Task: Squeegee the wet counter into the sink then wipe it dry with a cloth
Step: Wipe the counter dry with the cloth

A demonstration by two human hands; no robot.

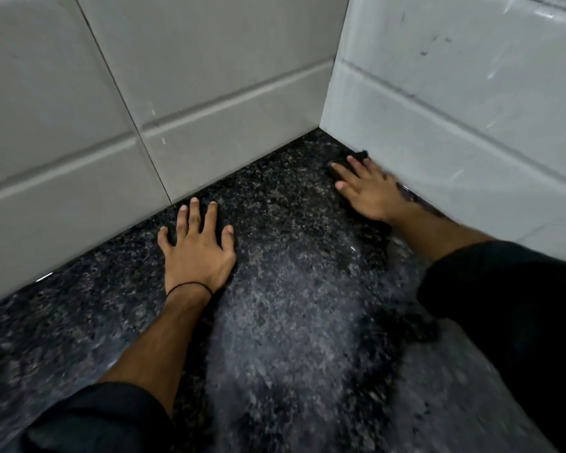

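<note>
Hands flat: left hand (196, 248) braces on speckled black granite surface (291, 289), right hand (365, 189) presses dark cloth (358, 156) into the corner. Drying step; next, probably sweep outward.

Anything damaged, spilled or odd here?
Only small things: dark scuff marks on the glossy white right wall tiles, upper right. The speckled black granite counter has a pale hazy streak down its middle, maybe moisture or glare. Nothing askew.
</note>
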